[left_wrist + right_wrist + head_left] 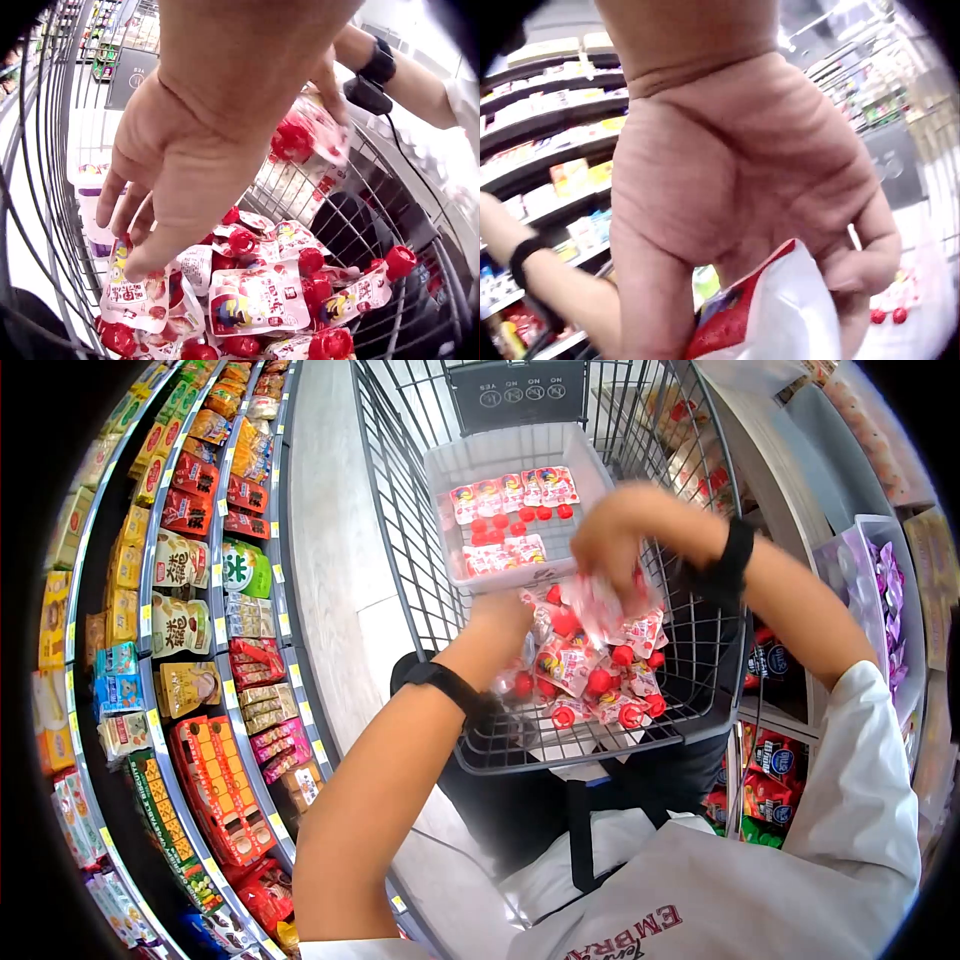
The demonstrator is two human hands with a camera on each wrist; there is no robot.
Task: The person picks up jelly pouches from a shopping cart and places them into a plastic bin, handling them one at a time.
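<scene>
My right hand (612, 545) grips a pink-and-white spouted pouch (597, 605), blurred in the head view, above the pile in the shopping cart. In the right wrist view the held pouch (780, 307) shows its pale side and a red edge between thumb and fingers. My left hand (187, 157) reaches down at the left of the pile, thumb over the top of a strawberry-printed pouch (135, 296) and fingers bent at its edge. Several red-capped pouches (567, 663) lie jumbled below. A translucent bin (440, 470) beyond them holds pouches in two rows, red caps facing inward.
The wire cart (410, 575) surrounds both hands and the bin. Snack shelves (215, 550) run along the left. On the right stand shelving and a white bin (880, 540) of purple packets. A cable hangs from the right wrist camera (367, 94).
</scene>
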